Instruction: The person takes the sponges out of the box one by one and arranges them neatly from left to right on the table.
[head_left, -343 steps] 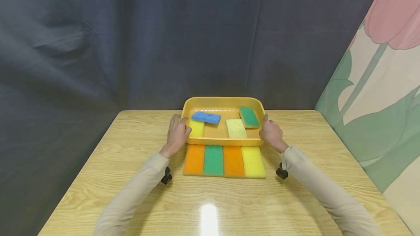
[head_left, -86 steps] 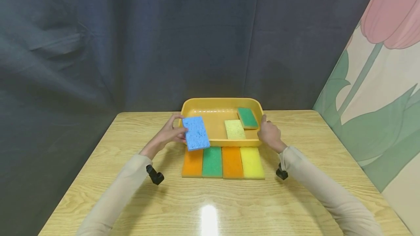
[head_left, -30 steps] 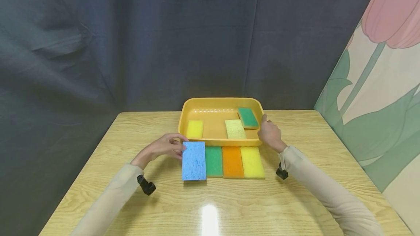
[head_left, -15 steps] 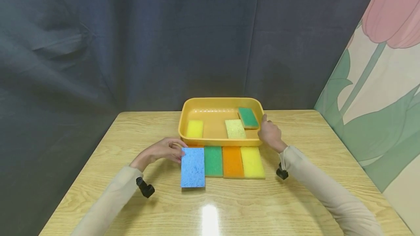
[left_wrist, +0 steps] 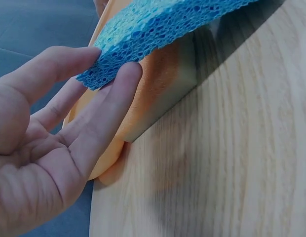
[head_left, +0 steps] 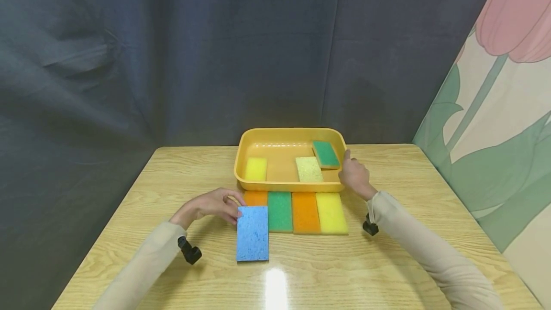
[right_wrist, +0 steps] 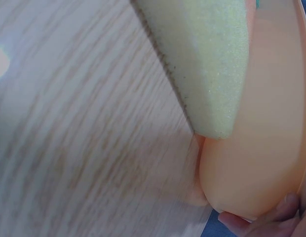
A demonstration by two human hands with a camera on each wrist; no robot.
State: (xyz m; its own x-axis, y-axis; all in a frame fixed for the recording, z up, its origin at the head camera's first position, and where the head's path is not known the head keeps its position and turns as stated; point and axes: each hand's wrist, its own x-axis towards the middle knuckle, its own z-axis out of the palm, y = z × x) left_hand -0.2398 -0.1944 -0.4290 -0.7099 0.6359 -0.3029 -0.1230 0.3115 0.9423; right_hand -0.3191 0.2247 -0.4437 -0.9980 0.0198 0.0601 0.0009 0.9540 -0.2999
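A curtain (head_left: 241,51) backs the wooden counter (head_left: 344,271). One tray (head_left: 297,187) holds three sponges (head_left: 309,170), with four flat sponges (head_left: 280,212) at its six o'clock. The left grip (head_left: 214,204) pinches one blue sponge (head_left: 252,233) at seven; the right grip (head_left: 355,176) clasps the tray at three.

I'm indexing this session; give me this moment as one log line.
left hand: holds blue sponge | right hand: grips yellow tray | in tray: three sponges | on table: four-sponge row beside tray

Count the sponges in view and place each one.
8. The left hand holds a blue sponge. In the tray: yellow sponge, pale sponge, green sponge. Row in front: left orange sponge, second green sponge, right orange sponge, second yellow sponge. Others underneath may be hidden.
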